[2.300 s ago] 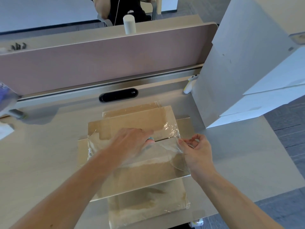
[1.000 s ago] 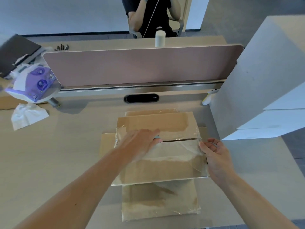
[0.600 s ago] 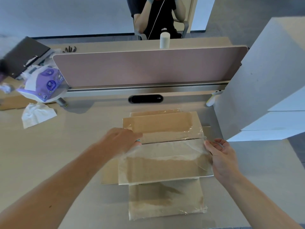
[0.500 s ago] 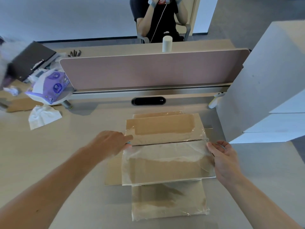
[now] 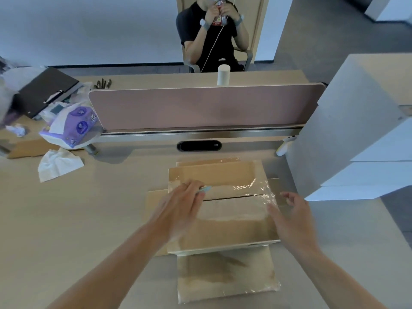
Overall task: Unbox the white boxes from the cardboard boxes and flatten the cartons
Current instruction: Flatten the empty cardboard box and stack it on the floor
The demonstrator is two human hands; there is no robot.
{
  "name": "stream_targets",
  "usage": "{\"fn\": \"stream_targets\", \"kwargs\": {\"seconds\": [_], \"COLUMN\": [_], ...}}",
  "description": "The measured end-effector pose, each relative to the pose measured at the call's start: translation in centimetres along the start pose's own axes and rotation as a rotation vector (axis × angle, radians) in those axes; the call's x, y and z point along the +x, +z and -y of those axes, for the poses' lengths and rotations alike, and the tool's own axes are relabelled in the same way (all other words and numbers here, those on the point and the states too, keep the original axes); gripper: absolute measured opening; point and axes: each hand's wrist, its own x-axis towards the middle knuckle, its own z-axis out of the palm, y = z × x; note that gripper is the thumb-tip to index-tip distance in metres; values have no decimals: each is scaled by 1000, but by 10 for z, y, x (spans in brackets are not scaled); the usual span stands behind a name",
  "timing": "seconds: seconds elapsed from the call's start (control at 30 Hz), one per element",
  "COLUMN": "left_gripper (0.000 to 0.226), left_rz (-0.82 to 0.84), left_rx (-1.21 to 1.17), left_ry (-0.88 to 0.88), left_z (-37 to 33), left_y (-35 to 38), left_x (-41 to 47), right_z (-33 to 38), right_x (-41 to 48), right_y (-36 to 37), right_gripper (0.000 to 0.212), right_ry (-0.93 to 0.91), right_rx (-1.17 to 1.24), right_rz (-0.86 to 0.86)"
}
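Observation:
A flattened brown carton (image 5: 225,228) lies on the desk in front of me, with shiny clear tape (image 5: 249,188) across its middle seam. My left hand (image 5: 182,208) hovers over the carton's left part, blurred, pinching a small light-blue tool (image 5: 205,188) at its fingertips near the seam. My right hand (image 5: 292,217) is at the carton's right edge with fingers spread, holding nothing. A stack of large white boxes (image 5: 356,141) stands at the right, close to the carton.
A pink divider panel (image 5: 200,105) and a black oblong slot (image 5: 199,145) run along the desk's back. At the far left lie a purple tissue pack (image 5: 73,127), a loose tissue (image 5: 58,163) and a black folder (image 5: 42,92). A person (image 5: 214,39) sits opposite.
My left hand slid left along the taped seam, then came back toward the middle. My right hand let go of the carton's right edge and opened. The view tilted upward.

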Motion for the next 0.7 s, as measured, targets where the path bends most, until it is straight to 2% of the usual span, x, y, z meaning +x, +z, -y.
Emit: {"fn": "stream_targets", "kwargs": {"seconds": [0.03, 0.1, 0.17, 0.2, 0.27, 0.37, 0.43, 0.53, 0.63, 0.7], "left_gripper": [30, 31, 37, 42, 55, 68, 82, 107, 119, 122], "left_rz": [1, -13, -6, 14, 71, 139, 118, 152, 164, 148], "left_rx": [-18, -32, -14, 15, 75, 107, 179, 343, 403, 416], "left_ry": [22, 61, 118, 151, 202, 292, 312, 192, 118, 102], "left_z": [-15, -44, -70, -80, -94, -97, -87, -68, -64, -66], "left_y": [15, 44, 69, 81, 100, 118, 122, 125, 132, 134], "left_x": [2, 7, 11, 13, 15, 14, 13, 13, 14, 13], "right_z": [6, 15, 19, 17, 6, -25, -50, -114, -186, -214], "right_x": [-9, -24, -27, -26, -21, -13, -9, -8, -15, -21], "right_y": [1, 6, 9, 9, 7, -9, -28, -58, -68, -65], "right_gripper": [28, 18, 26, 32, 38, 28, 23, 13, 15, 15], "right_ry": [37, 185, 304, 320, 320, 352, 364, 347, 382, 395], "right_rx": [101, 357, 513, 562, 630, 712, 731, 410, 49, -58], "right_rz": [16, 173, 312, 326, 274, 211, 174, 113, 192, 266]}}
